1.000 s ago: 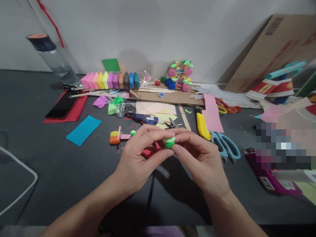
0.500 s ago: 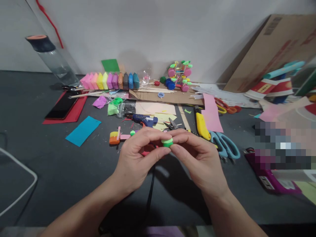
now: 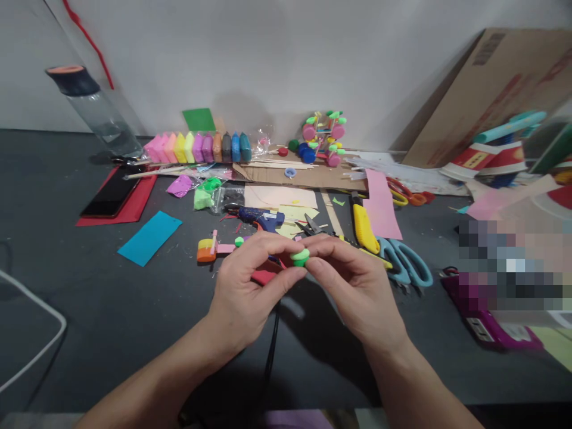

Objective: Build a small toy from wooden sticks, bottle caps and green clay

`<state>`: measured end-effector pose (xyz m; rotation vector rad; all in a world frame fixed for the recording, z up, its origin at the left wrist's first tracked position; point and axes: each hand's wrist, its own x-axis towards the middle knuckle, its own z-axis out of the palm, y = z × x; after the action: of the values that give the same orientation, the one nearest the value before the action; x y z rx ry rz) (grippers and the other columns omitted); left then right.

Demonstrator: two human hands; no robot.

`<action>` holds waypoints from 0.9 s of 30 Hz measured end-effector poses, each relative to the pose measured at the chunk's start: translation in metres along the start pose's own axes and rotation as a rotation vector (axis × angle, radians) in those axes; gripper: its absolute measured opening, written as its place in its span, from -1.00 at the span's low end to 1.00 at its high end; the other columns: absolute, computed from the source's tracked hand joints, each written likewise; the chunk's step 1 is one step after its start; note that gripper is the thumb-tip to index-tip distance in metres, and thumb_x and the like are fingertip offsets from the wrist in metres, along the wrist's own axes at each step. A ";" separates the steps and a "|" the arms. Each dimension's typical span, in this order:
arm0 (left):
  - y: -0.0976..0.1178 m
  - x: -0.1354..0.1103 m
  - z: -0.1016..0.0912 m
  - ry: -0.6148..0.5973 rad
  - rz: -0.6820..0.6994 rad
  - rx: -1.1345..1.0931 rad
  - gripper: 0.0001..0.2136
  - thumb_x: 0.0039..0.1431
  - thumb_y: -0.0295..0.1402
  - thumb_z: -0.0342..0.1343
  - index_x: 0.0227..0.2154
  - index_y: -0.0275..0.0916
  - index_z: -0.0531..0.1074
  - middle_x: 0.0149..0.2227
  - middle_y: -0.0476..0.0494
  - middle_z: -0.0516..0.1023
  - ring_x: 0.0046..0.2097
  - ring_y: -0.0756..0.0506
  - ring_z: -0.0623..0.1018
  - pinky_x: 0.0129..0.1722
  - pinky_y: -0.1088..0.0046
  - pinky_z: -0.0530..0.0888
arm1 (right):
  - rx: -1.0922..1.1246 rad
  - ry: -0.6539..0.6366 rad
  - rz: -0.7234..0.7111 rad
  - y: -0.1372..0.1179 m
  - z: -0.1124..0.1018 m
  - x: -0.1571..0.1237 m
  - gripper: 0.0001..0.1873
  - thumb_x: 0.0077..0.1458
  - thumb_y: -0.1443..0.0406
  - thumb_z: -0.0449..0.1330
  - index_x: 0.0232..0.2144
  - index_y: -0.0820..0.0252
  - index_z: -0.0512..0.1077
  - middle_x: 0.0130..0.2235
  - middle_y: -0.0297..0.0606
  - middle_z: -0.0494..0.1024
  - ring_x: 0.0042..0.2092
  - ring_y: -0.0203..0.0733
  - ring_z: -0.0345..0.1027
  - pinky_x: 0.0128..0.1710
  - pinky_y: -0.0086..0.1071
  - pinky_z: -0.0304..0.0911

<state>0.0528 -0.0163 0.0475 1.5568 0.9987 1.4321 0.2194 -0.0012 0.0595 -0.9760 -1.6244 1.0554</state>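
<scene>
A small green clay piece (image 3: pixel 299 257), two-toned light and darker green, is pinched between the fingertips of both hands above the dark table (image 3: pixel 111 310). My left hand (image 3: pixel 250 292) grips it from the left with thumb and forefinger. My right hand (image 3: pixel 353 286) presses it from the right. A red piece (image 3: pixel 263 276) lies on the table just under my left fingers. Beyond the hands sit a blue glue gun (image 3: pixel 259 217) and an orange-yellow clay block with a pink stick (image 3: pixel 210 249).
A row of coloured clay packs (image 3: pixel 201 146) and a colourful stick model (image 3: pixel 324 136) stand by the wall. A yellow cutter (image 3: pixel 364 227), blue scissors (image 3: pixel 404 262), phone on red paper (image 3: pixel 111 193), blue paper (image 3: pixel 149 236), bottle (image 3: pixel 92 110) and cardboard box (image 3: pixel 491 89) surround the hands.
The green piece has been squeezed flatter and turned between the fingertips. Both hands have shifted slightly left and away, staying together.
</scene>
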 end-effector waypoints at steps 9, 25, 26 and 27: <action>0.000 0.004 0.000 -0.012 -0.035 -0.048 -0.88 0.16 -0.44 0.28 -0.24 -0.17 0.55 -0.24 -0.06 0.57 -0.22 -0.01 0.53 -0.29 0.54 0.49 | 0.033 0.015 -0.021 -0.001 0.001 0.000 -0.90 0.20 0.33 0.27 -0.37 0.04 0.55 -0.26 -0.41 0.58 -0.18 -0.34 0.44 -0.12 -0.47 0.32; 0.009 0.005 0.004 0.037 -0.338 -0.289 -0.93 0.17 -0.34 0.26 -0.29 -0.18 0.55 -0.30 0.00 0.60 -0.33 0.04 0.56 -0.32 0.58 0.56 | -0.168 0.023 -0.102 0.000 0.002 -0.002 -0.91 0.24 0.32 0.23 -0.33 0.06 0.51 -0.27 -0.35 0.57 -0.19 -0.24 0.45 -0.15 -0.35 0.33; 0.009 0.006 0.004 0.040 -0.354 -0.314 -0.94 0.16 -0.35 0.27 -0.31 -0.19 0.55 -0.33 0.01 0.60 -0.36 0.05 0.56 -0.33 0.58 0.56 | -0.182 0.020 -0.092 0.000 0.002 -0.002 -0.92 0.24 0.31 0.22 -0.32 0.06 0.51 -0.27 -0.35 0.57 -0.19 -0.25 0.45 -0.16 -0.36 0.33; 0.009 0.007 0.004 0.052 -0.370 -0.335 -0.94 0.14 -0.37 0.28 -0.33 -0.21 0.55 -0.36 0.02 0.60 -0.39 0.06 0.55 -0.35 0.58 0.56 | -0.186 0.022 -0.070 0.001 0.001 -0.002 -0.92 0.25 0.29 0.22 -0.32 0.06 0.51 -0.26 -0.36 0.57 -0.20 -0.26 0.45 -0.17 -0.37 0.33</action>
<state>0.0575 -0.0138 0.0585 1.0372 0.9600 1.3015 0.2185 -0.0032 0.0581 -1.0404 -1.7492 0.8552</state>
